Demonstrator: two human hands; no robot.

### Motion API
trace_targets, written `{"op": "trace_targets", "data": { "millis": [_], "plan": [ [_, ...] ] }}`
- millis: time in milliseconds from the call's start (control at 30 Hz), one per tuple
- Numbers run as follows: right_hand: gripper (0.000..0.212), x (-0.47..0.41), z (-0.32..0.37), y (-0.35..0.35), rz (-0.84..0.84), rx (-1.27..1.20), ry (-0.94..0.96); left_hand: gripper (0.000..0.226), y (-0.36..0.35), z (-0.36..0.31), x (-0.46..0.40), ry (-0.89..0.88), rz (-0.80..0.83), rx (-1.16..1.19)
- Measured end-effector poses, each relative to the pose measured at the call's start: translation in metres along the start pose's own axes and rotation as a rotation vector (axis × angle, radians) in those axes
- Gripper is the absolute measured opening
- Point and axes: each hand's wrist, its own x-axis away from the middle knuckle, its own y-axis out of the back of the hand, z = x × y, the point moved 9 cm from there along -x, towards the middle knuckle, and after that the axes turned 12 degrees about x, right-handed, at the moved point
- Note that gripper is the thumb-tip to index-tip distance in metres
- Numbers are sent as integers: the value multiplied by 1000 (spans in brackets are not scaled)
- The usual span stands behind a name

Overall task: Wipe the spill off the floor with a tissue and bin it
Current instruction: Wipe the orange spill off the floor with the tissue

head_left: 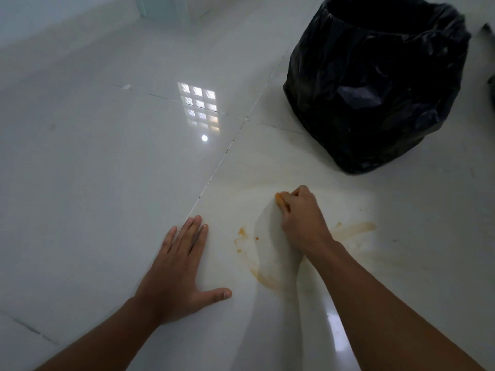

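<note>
An orange-brown spill [351, 229] lies smeared across the glossy white floor tile, with streaks on both sides of my right arm. My right hand [302, 212] grips a balled tissue [281, 201], stained orange, and presses it onto the tile in the middle of the smear. Most of the tissue is hidden under my fingers. My left hand [182, 266] lies flat on the floor with fingers spread, just left of the spill. A bin lined with a black plastic bag [375, 84] stands beyond my right hand, its mouth open.
White polished tiles [107, 156] with dark grout lines stretch left and far, mirroring a window. A wall and a door frame [144, 6] close off the far side. A dark object [488, 30] pokes in at the right edge, beside the bin.
</note>
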Motion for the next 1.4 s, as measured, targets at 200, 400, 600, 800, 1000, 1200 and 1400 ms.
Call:
{"op": "trace_targets", "data": {
  "millis": [200, 400, 600, 800, 1000, 1200, 1400],
  "plan": [
    [21, -10, -30, 18, -171, 32, -156, 127, -1, 0, 0, -3, 13, -6],
    [36, -43, 22, -6, 9, 141, 71, 131, 1, -1, -1, 12, 10, 4],
    [58, -18, 95, -33, 167, 209, 400, 136, 1, 1, -1, 38, 23, 13],
    [39, 9, 90, -29, 197, 23, 371, 136, 2, -1, -1, 38, 27, 14],
    [26, -5, -4, 6, -15, -61, -46, 136, 0, -1, 0, 32, 40, -1],
    [27, 2, 31, -22, 156, -66, 112, 137, -1, 1, 0, 42, 50, -6],
    [18, -7, 69, -34, 265, -46, 205, 136, 2, -1, 0, 36, 17, 19]
  ]
}}
